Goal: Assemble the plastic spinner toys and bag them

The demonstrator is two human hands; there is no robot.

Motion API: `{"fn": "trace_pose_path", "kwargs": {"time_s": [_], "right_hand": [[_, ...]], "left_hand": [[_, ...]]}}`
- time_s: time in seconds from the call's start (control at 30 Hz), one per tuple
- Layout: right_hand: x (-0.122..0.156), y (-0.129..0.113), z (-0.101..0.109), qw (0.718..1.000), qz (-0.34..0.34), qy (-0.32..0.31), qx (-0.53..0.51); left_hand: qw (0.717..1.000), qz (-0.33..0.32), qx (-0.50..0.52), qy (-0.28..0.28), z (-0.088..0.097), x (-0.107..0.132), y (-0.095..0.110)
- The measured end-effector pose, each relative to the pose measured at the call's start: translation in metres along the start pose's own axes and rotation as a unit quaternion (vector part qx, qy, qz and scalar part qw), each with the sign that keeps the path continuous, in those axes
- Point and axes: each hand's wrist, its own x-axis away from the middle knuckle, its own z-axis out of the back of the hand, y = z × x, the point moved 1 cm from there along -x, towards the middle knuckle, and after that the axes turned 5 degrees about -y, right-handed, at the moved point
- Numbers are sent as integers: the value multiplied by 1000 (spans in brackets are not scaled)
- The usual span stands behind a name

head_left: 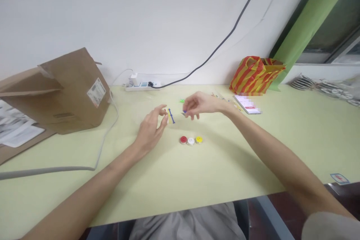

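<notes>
My left hand (152, 126) is curved on the table, thumb and index finger bent toward each other around a small white-and-yellow piece (169, 117). Just right of those fingertips is a thin blue stick with wider ends (171, 116). My right hand (197, 105) hangs over the table, its fingertips pinched on a small blue piece (184, 112) mostly covered by the fingers. Behind it a bright green piece (182, 101) shows. Nearer to me, a red-topped (183, 140), a white-topped (191, 141) and a yellow-topped small round container (199, 139) form a row.
An open cardboard box (75, 93) stands left, beside a grey cable (104, 138). A power strip (143, 85) lies by the wall. Rightward are a phone (247, 104), small loose pieces (218, 96), a striped bag (253, 77) and stacked discs (302, 82).
</notes>
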Motion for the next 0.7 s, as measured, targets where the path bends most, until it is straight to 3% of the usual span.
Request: {"fn": "trace_pose_path", "kwargs": {"time_s": [0.17, 0.33, 0.4, 0.53, 0.7], "right_hand": [[65, 34, -8, 993, -81, 2, 85], [83, 49, -23, 985, -114, -55, 117], [81, 49, -28, 987, -105, -61, 110], [76, 46, -38, 992, -69, -56, 89], [74, 44, -43, 993, -71, -44, 81]], "left_hand": [[984, -84, 8, -158, -10, 9, 22], [946, -144, 19, -289, -19, 18, 38], [944, -148, 23, -295, -23, 20, 36], [955, -161, -8, -248, -29, 19, 29], [963, -154, -21, -219, -35, 18, 37]]}}
